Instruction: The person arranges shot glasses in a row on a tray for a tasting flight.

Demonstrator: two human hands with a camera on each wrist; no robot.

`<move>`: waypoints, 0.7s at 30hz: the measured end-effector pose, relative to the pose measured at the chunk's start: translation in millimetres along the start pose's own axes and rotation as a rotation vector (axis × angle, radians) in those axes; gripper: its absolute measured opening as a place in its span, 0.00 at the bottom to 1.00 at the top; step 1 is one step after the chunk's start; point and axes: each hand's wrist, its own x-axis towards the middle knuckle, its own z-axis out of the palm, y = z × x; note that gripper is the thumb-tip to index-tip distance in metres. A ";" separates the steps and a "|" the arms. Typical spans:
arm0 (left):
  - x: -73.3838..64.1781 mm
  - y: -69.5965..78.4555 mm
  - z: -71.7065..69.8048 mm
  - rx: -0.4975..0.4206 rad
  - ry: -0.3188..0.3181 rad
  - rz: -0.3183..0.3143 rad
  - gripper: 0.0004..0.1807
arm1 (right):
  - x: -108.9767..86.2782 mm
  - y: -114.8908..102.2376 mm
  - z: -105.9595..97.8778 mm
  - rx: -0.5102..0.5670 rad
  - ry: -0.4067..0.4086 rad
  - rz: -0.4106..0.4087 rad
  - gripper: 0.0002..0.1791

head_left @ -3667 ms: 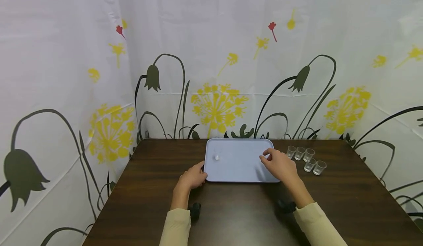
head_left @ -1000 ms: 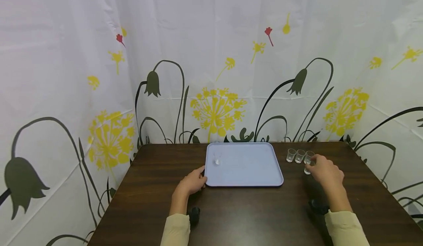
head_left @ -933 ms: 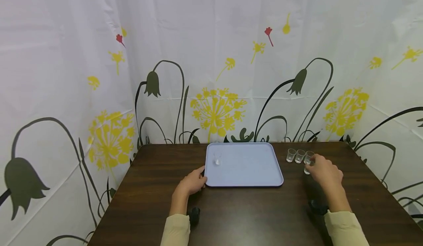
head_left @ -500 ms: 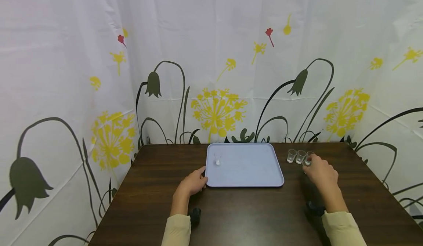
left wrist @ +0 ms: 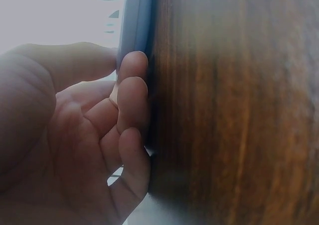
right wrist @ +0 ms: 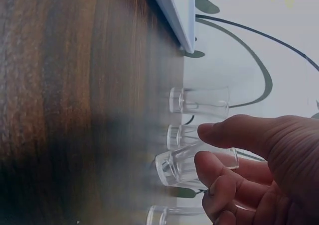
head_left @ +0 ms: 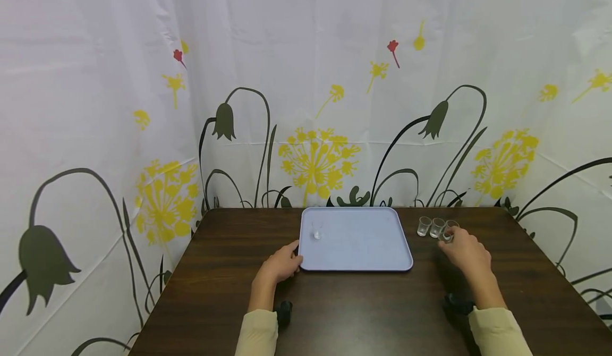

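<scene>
The right grip (head_left: pixel 467 249) is narrow, thumb and fingers pinching a small clear glass (right wrist: pixel 172 168). From the head view this glass is mostly hidden by the fingers; the right wrist view shows it leaning, its thick base towards the desk (head_left: pixel 354 313), though whether the base touches the wood cannot be told. Three more glasses (head_left: pixel 424 227) stand upright just beyond the fingers in a short row near the far edge; the head view has the right-hand one partly covered, while the wrist view sets it apart on the other side of the held glass. The left grip (head_left: pixel 279 264) holds the left edge of a pale blue tray (head_left: pixel 363 244) near its front corner, and the left wrist view alone reveals the fingertips curled against the edge's outer side. A single glass (head_left: pixel 317 234), seen only from the head, sits towards the tray's left side. Behind everything hangs a flower-printed curtain (head_left: pixel 306 79).
</scene>
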 end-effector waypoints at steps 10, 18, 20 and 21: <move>22.5 -22.0 9.7 0.003 0.014 0.020 0.39 | 4.4 1.3 3.9 0.030 -0.061 0.008 0.36; 25.2 -25.0 10.6 0.016 0.028 0.011 0.40 | 8.2 1.2 6.1 0.030 -0.052 -0.010 0.35; 19.0 -19.2 8.2 0.018 0.023 0.012 0.40 | 7.0 -0.6 4.0 0.036 -0.044 -0.006 0.33; 13.5 -13.9 6.2 0.021 0.026 0.016 0.40 | 6.4 -1.3 2.8 0.040 -0.041 -0.004 0.33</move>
